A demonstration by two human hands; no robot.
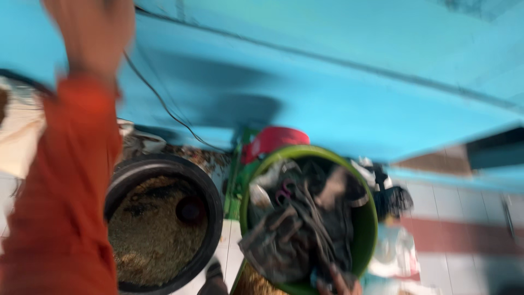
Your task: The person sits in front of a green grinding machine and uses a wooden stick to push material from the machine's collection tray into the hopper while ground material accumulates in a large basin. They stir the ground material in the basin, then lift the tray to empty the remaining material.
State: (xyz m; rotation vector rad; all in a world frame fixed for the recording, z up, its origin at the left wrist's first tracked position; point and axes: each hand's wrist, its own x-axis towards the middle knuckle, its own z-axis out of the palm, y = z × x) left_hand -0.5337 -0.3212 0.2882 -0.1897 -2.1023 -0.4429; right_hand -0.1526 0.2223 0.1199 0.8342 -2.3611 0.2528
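Pretty blurry shot, so take the details loosely. One green bucket [367, 218] stuffed with dark tangled rags and cords sits low in the middle, and the right hand [341, 284] grips its bottom rim, only the fingertips showing at the frame edge. One black tub [210, 191] of brownish grain stands just left of it on the tiled floor [464, 218]. The left hand [90, 33], orange sleeve [60, 191], is raised against the turquoise wall [327, 71]; too smeared to tell whether it's clenched or loose.
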